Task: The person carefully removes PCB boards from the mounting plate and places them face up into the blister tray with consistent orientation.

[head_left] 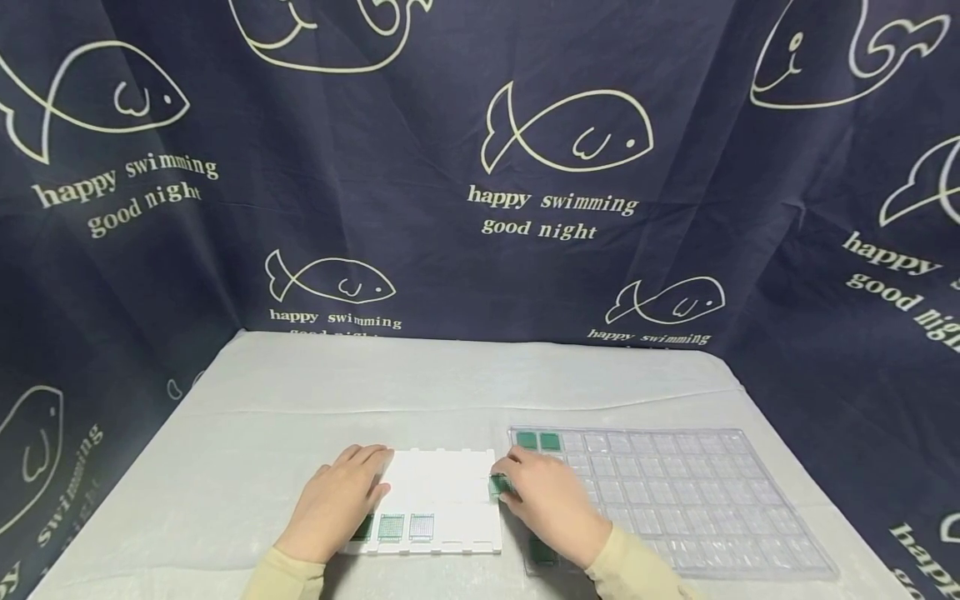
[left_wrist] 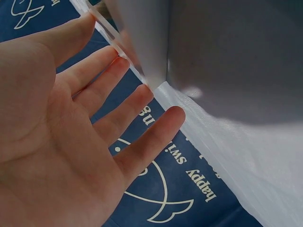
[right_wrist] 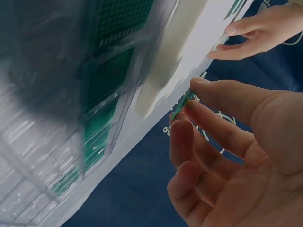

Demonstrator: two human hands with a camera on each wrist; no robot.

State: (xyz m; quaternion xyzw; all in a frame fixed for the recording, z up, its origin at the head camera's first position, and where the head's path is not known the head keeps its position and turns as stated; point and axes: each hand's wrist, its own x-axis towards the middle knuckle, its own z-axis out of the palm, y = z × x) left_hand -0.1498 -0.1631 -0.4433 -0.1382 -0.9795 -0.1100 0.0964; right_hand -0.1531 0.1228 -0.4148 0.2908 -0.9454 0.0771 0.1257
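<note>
We see the right hand (head_left: 551, 504) pinching a green board (right_wrist: 184, 101) at the white panel's (head_left: 442, 483) three-o'clock edge. The left hand (head_left: 333, 504), fingers straight, lies at nine o'clock, probably touching the panel. Three boards (head_left: 392, 527) rest near eight; the clear tray (head_left: 652, 492) sits farther out at three.

I count 2 hands, 1 L hand (head_left: 333, 498) + 1 R hand (head_left: 551, 498), w/ 2 sleeves (head_left: 288, 575); 1 tbl (head_left: 375, 375); 1 wht panel (head_left: 442, 487); 1 clr tray (head_left: 675, 492) to its right. Green bds: 1 pinched bd (head_left: 497, 485) in R hand; 3 panel bds (head_left: 392, 527), near left, 1 part-hidden; from head cam I get 3 tray bds (head_left: 527, 441), 2 far left + 1 near left. Any behind R hand, can't tell.
</note>
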